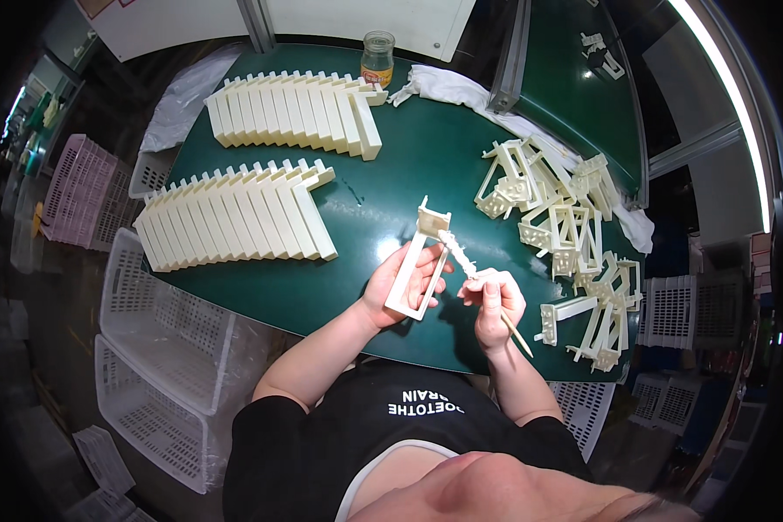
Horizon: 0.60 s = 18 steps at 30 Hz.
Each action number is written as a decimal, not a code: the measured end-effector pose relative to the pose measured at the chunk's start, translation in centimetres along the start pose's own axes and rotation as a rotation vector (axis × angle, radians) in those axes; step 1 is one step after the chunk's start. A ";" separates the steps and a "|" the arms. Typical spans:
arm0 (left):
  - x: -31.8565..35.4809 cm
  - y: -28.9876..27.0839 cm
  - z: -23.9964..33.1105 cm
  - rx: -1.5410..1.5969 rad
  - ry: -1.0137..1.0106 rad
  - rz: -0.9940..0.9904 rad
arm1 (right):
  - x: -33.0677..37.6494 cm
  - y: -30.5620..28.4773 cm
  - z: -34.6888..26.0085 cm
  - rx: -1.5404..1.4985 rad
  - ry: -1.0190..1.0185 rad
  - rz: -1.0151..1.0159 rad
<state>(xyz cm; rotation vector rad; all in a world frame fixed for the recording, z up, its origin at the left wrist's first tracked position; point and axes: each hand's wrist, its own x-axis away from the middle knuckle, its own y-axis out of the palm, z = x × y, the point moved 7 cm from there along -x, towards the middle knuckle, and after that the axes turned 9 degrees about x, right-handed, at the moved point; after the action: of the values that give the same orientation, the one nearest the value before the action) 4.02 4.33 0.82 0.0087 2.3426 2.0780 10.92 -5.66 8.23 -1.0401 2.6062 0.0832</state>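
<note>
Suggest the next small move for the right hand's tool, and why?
Probably draw the thin stick tool in the right hand along the frame's edge: the left hand holds the cream plastic frame upright, and the tool's tip already sits at its right rail.

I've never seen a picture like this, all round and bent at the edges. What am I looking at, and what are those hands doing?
This is one picture from a wide fisheye camera worn on a person's head, looking down; that lens bends straight edges. No machine is here, only a person's two bare hands.

The left hand holds a cream plastic rectangular frame upright over the dark green table. The right hand holds a thin stick-like tool like a pen, its tip against the frame.

Two neat rows of cream plastic frames lie on the left of the table, and a loose heap of the same frames lies on the right. At the far edge stand a small glass jar and a white cloth. White plastic crates sit beside the table.
</note>
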 end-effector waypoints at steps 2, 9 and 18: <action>0.0 0.0 -0.1 0.001 -0.004 0.006 | 0.1 -0.1 0.0 0.011 -0.001 -0.001; 0.0 -0.9 -0.3 -0.043 -0.008 0.037 | 0.5 0.1 0.4 -0.067 0.045 -0.029; 0.4 -0.3 -1.0 -0.104 -0.053 0.034 | 0.2 1.0 1.7 -0.059 0.151 -0.033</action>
<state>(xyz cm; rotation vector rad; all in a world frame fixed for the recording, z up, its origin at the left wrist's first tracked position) 3.60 3.29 0.62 0.1022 2.2169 2.1841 10.60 -4.73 6.48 -1.1505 2.7357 0.0766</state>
